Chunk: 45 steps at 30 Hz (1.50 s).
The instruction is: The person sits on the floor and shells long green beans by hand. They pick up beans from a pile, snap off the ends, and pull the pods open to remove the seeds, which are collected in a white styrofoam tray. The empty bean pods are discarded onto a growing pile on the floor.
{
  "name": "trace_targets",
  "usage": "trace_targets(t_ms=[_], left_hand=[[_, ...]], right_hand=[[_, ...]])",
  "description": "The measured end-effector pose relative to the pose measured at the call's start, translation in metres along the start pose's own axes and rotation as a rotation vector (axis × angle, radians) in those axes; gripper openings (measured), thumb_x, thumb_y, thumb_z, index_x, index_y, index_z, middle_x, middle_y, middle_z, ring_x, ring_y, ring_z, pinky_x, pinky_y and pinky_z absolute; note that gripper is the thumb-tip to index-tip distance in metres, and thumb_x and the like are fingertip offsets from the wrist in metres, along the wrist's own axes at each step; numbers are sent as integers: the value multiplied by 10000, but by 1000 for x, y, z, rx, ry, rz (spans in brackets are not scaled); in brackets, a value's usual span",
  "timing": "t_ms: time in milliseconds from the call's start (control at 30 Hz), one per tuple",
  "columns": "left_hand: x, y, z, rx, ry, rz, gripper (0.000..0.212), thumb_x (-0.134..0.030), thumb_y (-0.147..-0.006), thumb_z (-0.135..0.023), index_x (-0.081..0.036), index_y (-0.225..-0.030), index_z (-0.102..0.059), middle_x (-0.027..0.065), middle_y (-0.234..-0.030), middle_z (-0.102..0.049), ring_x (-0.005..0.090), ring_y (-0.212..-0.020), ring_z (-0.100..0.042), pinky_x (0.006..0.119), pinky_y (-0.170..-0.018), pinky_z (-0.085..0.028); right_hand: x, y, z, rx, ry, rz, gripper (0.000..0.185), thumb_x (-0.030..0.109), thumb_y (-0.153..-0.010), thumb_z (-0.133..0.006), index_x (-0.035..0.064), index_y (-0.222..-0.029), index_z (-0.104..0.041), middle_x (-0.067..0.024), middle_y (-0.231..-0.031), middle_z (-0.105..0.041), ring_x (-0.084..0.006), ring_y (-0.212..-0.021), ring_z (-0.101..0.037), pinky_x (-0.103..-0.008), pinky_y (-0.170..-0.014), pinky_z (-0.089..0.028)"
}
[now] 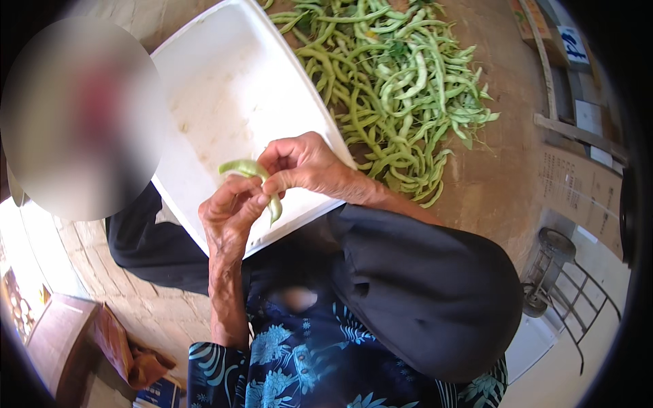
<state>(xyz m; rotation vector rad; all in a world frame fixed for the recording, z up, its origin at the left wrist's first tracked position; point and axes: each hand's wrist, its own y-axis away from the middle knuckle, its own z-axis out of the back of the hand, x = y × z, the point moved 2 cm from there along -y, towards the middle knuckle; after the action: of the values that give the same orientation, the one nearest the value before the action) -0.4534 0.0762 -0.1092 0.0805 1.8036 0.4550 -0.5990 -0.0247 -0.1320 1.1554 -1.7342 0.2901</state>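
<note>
A pale green bean pod (240,166) is pinched between my two hands, bent over in the middle. My left hand (229,206) grips it from below with thumb and fingers, and one end of the pod hangs down past the thumb. From the upper right, my right hand (303,166) closes thumb and forefinger on the pod's middle, close against the left fingertips. Both hands are above the near part of a white plastic tub (204,92), which has stains and small bits on its bottom. Beyond the tub's right side lies a heap of green beans (398,92) on the floor.
A blurred area covers the upper left. A hand truck (556,280), a cardboard box (581,191) and a wooden frame (576,133) stand on the right. At the lower left are a reddish-brown piece of furniture (61,336) and an orange-brown bag (115,341) on the brick floor (158,311).
</note>
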Motion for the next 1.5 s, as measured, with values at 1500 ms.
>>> trace_targets(t_ms=[1500], left_hand=[[16, -11, 3, -95, 185, 231, 196, -11, -744, -639, 82, -917, -637, 142, -810, -661, 216, -668, -636, 338, -667, -545]], right_hand=[[8, -1, -9, 1, 602, 190, 296, 24, -701, -777, 5, -964, -644, -69, -821, -586, -133, -715, -634, -266, -619, -514]])
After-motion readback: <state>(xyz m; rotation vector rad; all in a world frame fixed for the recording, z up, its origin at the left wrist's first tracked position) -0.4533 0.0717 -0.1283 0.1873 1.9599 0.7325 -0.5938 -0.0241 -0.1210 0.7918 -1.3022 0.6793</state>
